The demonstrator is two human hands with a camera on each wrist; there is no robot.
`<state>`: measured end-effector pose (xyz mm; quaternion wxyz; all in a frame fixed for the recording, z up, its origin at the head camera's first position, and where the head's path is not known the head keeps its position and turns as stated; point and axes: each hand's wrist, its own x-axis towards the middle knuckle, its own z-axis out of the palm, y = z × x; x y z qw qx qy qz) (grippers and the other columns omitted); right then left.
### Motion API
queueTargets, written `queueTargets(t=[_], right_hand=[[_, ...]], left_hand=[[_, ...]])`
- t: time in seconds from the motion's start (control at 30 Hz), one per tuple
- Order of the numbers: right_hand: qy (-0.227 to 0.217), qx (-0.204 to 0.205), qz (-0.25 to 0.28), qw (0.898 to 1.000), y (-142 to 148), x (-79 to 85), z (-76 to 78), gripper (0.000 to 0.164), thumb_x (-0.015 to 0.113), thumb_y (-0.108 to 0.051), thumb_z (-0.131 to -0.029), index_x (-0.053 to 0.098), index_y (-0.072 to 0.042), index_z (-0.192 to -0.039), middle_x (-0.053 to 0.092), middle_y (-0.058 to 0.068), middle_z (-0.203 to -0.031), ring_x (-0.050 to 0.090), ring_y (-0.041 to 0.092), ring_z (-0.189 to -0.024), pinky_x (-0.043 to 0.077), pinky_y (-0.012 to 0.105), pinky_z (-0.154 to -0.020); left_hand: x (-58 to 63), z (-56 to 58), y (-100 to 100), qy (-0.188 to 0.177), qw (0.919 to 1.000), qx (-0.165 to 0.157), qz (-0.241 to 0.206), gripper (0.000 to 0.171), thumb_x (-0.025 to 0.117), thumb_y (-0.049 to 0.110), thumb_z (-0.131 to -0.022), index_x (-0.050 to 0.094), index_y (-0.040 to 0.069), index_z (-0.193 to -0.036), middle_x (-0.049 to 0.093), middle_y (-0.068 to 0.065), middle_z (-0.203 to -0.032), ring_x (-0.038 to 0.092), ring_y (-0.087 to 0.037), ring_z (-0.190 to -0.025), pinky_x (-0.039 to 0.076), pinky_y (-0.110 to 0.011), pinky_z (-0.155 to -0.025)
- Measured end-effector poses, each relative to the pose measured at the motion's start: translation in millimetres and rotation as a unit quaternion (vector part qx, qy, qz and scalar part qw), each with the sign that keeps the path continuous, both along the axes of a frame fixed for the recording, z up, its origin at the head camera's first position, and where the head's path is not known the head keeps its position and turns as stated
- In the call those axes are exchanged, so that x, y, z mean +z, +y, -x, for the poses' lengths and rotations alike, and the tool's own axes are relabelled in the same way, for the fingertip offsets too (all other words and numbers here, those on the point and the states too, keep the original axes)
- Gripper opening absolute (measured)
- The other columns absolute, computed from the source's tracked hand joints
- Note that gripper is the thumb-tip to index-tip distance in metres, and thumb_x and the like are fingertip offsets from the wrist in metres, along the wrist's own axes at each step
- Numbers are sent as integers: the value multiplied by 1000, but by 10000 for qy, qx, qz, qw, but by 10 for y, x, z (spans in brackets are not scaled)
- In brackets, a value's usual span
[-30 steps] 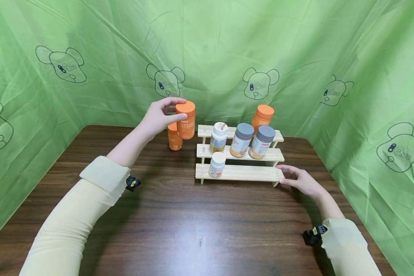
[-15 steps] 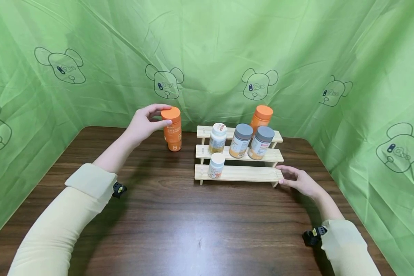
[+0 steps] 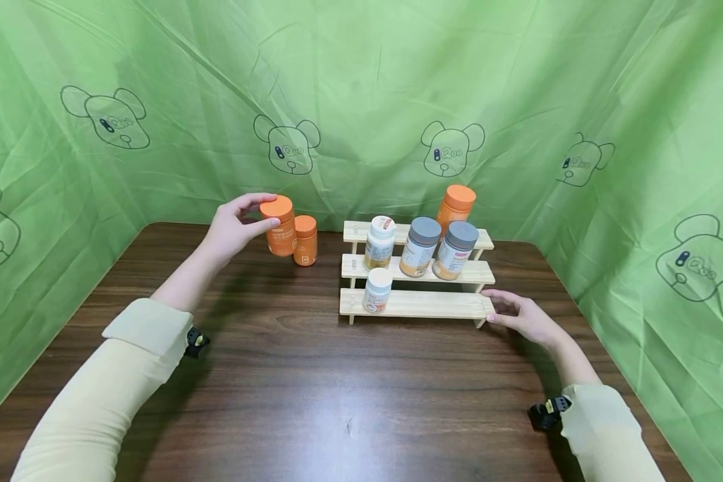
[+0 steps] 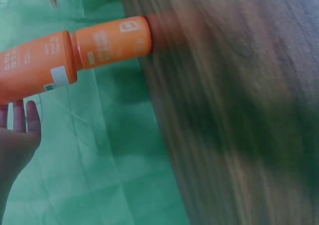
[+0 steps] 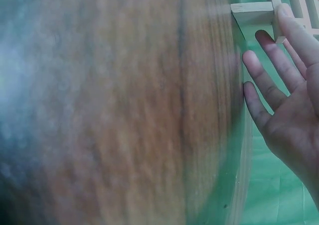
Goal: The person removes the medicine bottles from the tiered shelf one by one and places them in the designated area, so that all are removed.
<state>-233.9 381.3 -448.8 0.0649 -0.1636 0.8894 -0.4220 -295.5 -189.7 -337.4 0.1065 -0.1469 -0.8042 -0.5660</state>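
- Held in the left hand, the larger orange jar has moved left and lower in the head view since a second ago, passing across the smaller orange jar, which is now uncovered beside it; the rack and right hand keep nearly the same place.
- At upper left of centre, the left hand has its thumb and fingers bent round the lid of the larger orange jar; in the left wrist view the jar's base is off the tabletop.
- Just right of it, the smaller orange jar stands upright on the tabletop.
- Right of centre, the right hand pinches the right end of the bottom board of a wooden rack between thumb and finger; the right wrist view shows its other fingers loosely extended.
- On the rack's top tier, at its right, is a tall orange jar.
- Its middle tier carries a white-capped bottle at left and two grey-lidded jars further right.
- Its bottom tier carries a small white bottle at left.
- Green cloth, printed with bear-like heads, fills the upper frame and both sides.
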Motion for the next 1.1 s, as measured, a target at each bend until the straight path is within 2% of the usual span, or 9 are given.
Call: queueTargets(t=[0.1, 0.4, 0.57, 0.73, 0.83, 0.97, 1.1], right_hand=[[16, -17, -28, 10000, 2, -1, -1, 55, 68, -18, -88, 47, -7, -137, 62, 16, -118, 59, 11, -101, 47, 19, -80], [-24, -44, 2, 10000, 25, -48, 20, 55, 68, -17, -88, 47, -7, -137, 62, 16, -118, 59, 15, -102, 47, 20, -80], [7, -11, -12, 10000, 25, -38, 15, 55, 68, -17, -88, 47, -7, -138, 62, 16, -118, 59, 15, -102, 47, 19, -79], [45, -20, -58, 10000, 34, -55, 24, 54, 68, -17, -88, 47, -7, -137, 63, 16, -117, 59, 13, -100, 48, 20, -77], [70, -25, -65, 10000, 40, -67, 29, 54, 68, -17, -88, 48, -7, -137, 62, 17, -117, 59, 11, -100, 48, 20, -76], [57, -17, -34, 10000, 39, -68, 28, 54, 67, -17, -88, 47, -7, -137, 62, 17, -119, 59, 10, -101, 48, 21, -75], [12, -35, -44, 10000, 34, -56, 23, 54, 67, -18, -88, 47, -9, -138, 62, 16, -120, 58, 9, -101, 48, 21, -76]], left_hand=[[-24, -18, -23, 28, 10000, 60, -22, 47, 74, 17, -83, 58, 6, -126, 61, -4, -124, 56, -5, -101, 48, -18, -81], [-196, 47, -90, 92, 9993, 373, -7, 47, 75, 14, -82, 59, 4, -125, 62, -11, -122, 56, -9, -103, 47, -18, -79], [-285, 70, -96, -47, 9982, 590, -90, 47, 74, 12, -82, 59, 3, -125, 62, -13, -119, 55, -5, -99, 46, -17, -80], [-370, 92, -109, -130, 9973, 717, -19, 48, 73, 13, -83, 57, 3, -128, 60, -18, -114, 55, -20, -102, 44, -24, -84], [-421, 107, -126, -169, 9971, 745, -3, 49, 72, 13, -84, 56, 3, -129, 60, -21, -113, 54, -29, -103, 43, -21, -82], [-493, 157, -157, -300, 9965, 782, -67, 48, 71, 12, -85, 55, 5, -130, 58, -22, -115, 54, -27, -103, 42, -16, -79], [-620, 282, -213, -468, 9957, 786, -149, 49, 71, 16, -85, 55, 9, -131, 57, -18, -116, 53, -19, -101, 42, -18, -81]])
